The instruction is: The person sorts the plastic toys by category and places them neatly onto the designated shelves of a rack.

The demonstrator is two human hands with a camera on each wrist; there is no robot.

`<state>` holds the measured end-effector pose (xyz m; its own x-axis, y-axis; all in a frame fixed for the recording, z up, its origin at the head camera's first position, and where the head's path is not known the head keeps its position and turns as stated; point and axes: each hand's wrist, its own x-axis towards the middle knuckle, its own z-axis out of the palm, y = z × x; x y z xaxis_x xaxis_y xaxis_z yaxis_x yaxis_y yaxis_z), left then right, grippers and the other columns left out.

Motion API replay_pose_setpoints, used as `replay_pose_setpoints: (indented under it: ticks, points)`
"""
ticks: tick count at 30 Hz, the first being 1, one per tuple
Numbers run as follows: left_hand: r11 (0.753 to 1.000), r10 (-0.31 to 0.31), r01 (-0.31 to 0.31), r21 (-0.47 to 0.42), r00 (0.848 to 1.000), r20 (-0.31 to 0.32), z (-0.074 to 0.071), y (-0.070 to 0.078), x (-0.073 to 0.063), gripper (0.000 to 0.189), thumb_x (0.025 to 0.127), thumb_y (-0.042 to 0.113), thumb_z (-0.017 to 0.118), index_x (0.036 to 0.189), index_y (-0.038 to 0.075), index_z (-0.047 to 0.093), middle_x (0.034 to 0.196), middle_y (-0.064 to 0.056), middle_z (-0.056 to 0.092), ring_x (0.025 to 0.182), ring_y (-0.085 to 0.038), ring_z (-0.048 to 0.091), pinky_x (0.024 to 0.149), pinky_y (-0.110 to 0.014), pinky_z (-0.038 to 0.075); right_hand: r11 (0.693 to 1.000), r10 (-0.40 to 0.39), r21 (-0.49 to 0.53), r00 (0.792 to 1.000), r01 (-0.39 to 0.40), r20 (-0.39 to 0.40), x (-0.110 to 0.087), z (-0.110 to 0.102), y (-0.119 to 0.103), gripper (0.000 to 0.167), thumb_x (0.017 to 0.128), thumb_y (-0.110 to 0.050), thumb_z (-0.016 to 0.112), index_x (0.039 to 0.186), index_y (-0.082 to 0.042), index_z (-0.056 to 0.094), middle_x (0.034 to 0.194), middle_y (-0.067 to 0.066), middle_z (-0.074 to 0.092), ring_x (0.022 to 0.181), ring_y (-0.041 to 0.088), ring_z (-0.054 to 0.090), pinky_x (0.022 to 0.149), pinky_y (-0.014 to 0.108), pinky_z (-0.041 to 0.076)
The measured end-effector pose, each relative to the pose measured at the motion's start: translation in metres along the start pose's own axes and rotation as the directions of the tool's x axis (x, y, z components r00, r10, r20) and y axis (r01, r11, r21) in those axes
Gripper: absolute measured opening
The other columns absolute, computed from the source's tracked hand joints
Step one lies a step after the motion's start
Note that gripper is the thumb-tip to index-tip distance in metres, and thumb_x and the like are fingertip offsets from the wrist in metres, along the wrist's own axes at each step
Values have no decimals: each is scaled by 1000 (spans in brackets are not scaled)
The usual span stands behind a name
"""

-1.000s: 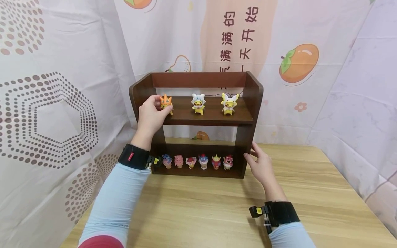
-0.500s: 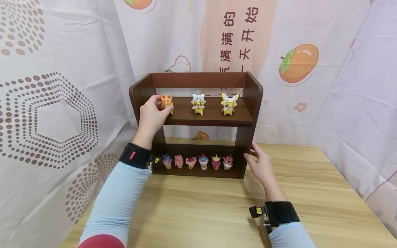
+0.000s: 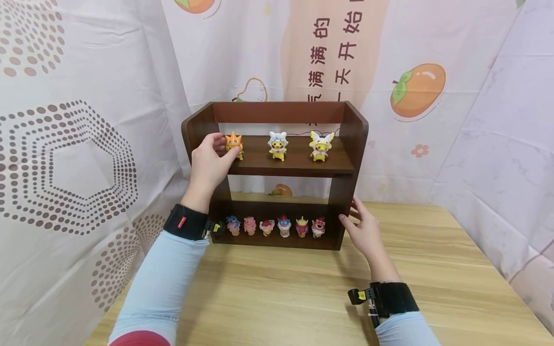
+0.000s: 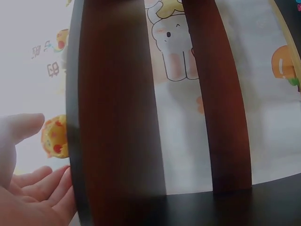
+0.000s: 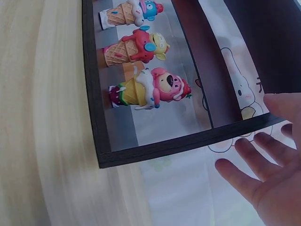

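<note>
My left hand (image 3: 209, 161) is at the left end of the upper board of a dark brown two-tier shelf (image 3: 291, 169). Its thumb and fingers stand apart around a yellow figurine with an orange pointed hood (image 3: 233, 140). In the left wrist view a gap shows between the thumb and that figurine, seen from below past the board's edge. Low on the shelf's right side, my right hand (image 3: 365, 231) has its thumb at the front edge of the side panel (image 5: 207, 140) and loosely spread fingers along the outside.
Two more yellow figurines, one in a pale blue-white hood (image 3: 277, 145) and one in a white eared hood (image 3: 321, 145), stand on the upper board. Several ice-cream-cone figurines (image 3: 283, 226) line the bottom board. The shelf stands on a wooden table (image 3: 277, 288) before printed curtains (image 3: 407, 158).
The left thumb and fingers have parted from the orange-hooded figurine, which stays on the upper board after a slight shift right. The right hand has hardly moved.
</note>
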<state>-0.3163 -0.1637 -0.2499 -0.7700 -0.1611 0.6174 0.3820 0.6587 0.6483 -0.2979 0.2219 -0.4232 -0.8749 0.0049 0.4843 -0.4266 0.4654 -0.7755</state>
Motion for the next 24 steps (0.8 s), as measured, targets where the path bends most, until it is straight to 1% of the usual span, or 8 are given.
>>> replay_pose_setpoints:
  ticks: [4,7,9,13,15,18,20,24]
  points:
    - [998,67,-67,-2,996,-64,-3,0,-8,57,91,33,78,134,1,58,126,-13,67,113,-25,65,97,-41,51,999,-14,51,1000,14,-11,0,-7,-8,72,99,-14,67,161,-11,30,152,22,44,129,44,53,98,61,47]
    - [986,161,-164,-11,977,-138,-5,0,-16,51,90,29,79,128,0,61,121,-12,67,109,-26,65,95,-40,51,997,-46,61,998,48,-32,0,-14,-16,75,98,-14,68,161,-8,27,153,21,42,132,44,49,100,63,43]
    - [969,242,-249,-10,951,-191,-8,-1,-21,45,90,27,79,122,-1,63,116,-12,68,105,-27,65,93,-41,52,996,-73,51,996,76,-50,-1,-19,-22,76,98,-14,70,160,-8,27,153,20,42,133,43,48,100,64,42]
    - [916,384,-401,-3,879,-283,-13,-8,-38,37,90,23,78,116,-1,67,111,-13,70,101,-29,65,91,-43,51,990,-141,-13,985,141,-96,-3,-29,-28,74,96,-12,72,159,-10,34,150,18,46,131,41,50,98,62,44]
    - [892,428,-451,1,846,-317,-16,-14,-46,36,90,21,78,115,-2,68,110,-14,70,102,-29,65,91,-43,50,983,-180,-50,977,175,-118,-3,-33,-28,72,95,-10,73,157,-9,38,148,18,48,129,41,51,97,62,45]
    - [869,467,-495,10,811,-352,-21,-26,-59,38,91,21,76,116,-5,67,112,-15,70,105,-29,65,92,-39,48,968,-241,-107,961,227,-137,-5,-39,-25,69,93,-7,74,154,-7,42,147,19,49,128,42,50,96,64,45]
    - [861,476,-508,11,799,-369,-24,-33,-67,39,91,22,75,116,-7,66,115,-16,69,108,-29,64,94,-38,47,956,-274,-150,951,252,-146,-7,-44,-23,67,92,-6,75,152,-5,45,146,20,50,128,41,50,94,63,46]
    - [871,458,-492,14,800,-388,-31,-47,-79,42,91,23,73,117,-8,65,124,-17,67,116,-29,61,98,-36,45,930,-321,-236,936,282,-148,-9,-57,-16,65,91,-6,75,150,-3,48,145,23,51,130,42,48,97,60,44]
